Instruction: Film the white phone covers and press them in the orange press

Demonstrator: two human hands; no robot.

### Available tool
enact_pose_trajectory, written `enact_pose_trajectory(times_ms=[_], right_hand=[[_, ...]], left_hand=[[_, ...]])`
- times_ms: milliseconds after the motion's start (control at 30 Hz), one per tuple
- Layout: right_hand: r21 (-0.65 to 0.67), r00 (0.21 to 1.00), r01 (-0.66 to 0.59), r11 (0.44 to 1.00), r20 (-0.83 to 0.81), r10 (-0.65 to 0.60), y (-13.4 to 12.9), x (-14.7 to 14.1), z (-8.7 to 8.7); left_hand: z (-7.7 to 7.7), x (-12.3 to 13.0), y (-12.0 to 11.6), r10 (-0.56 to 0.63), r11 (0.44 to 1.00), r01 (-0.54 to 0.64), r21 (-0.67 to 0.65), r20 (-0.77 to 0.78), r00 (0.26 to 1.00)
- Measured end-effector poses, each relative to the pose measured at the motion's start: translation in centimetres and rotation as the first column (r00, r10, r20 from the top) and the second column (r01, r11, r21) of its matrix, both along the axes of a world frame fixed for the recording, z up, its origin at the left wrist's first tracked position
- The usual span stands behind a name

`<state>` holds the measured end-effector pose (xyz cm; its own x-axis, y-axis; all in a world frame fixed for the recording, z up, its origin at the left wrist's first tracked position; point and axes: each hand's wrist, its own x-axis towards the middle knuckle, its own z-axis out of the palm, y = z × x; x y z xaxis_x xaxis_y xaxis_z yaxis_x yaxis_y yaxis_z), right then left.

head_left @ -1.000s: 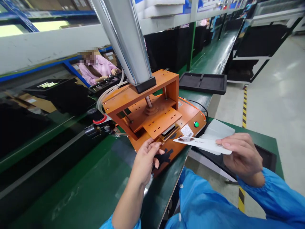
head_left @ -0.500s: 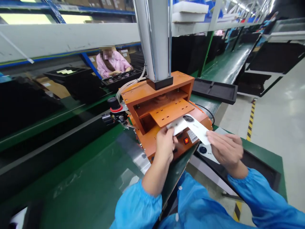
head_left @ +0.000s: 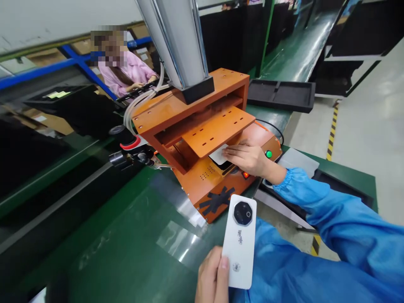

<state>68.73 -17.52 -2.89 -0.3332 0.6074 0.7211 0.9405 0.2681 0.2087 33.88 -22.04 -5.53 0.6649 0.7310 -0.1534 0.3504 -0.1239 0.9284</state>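
At the near edge of the view, a white panel is held by its left edge in the fingers of the left hand, which are closed narrowly on it; it lies just right of them, its long axis running near to far, its dark lens patch at the far end. Farther off, a pale panel is touched by the bunched fingers of the right hand; whether it is pinched cannot be told. That panel lies left of these fingers, by the near edge of the plate of an orange press, to which the right hand is nearer. The press is carried by a green worktop, where clear film is seen. Beyond, a black tray is set far right, and a co-worker in pink is seen far left.
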Motion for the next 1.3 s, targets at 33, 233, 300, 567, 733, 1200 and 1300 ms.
enact_pose_trajectory(times_ms=[33, 233, 300, 567, 733, 1200, 1300], right_hand=[[-0.014, 1.000, 0.009, 1.000, 0.007, -0.009, 0.0, 0.0, 0.2], [-0.117, 0.999, 0.021, 0.993, 0.043, -0.016, -0.5, -0.1, 1.2], [-0.139, 1.000, 0.025, 0.990, 0.010, -0.024, -0.4, 0.1, 1.4], [-0.427, 0.992, -0.038, 0.903, -0.122, -0.016, -0.6, 0.5, 3.2], [-0.421, 0.993, -0.017, 0.907, -0.114, -0.035, -1.5, -0.3, 2.7], [-0.155, 0.689, 0.628, 0.763, -0.346, -0.637, -12.9, 2.9, -9.6], [-0.196, 0.704, 0.592, 0.782, -0.346, -0.620, -12.7, 3.6, -9.4]], left_hand=[[-0.4, 0.1, -0.1, -0.046, 0.998, 0.045, 0.054, 0.018, 0.999], [-1.1, 0.9, 0.2, -0.211, 0.956, 0.179, 0.231, 0.120, 0.970], [-1.1, 1.0, 0.4, -0.223, 0.951, 0.189, 0.245, 0.118, 0.968], [-1.1, 1.0, 1.6, -0.238, 0.860, 0.188, 0.475, 0.045, 0.970], [-0.5, 2.3, 2.7, -0.235, 0.629, 0.243, 0.739, -0.118, 0.965], [-2.8, 4.8, 4.9, -0.036, 0.328, 0.165, 0.930, -0.162, 0.986], [-2.1, 5.0, 4.4, -0.016, 0.344, 0.159, 0.925, -0.164, 0.986]])
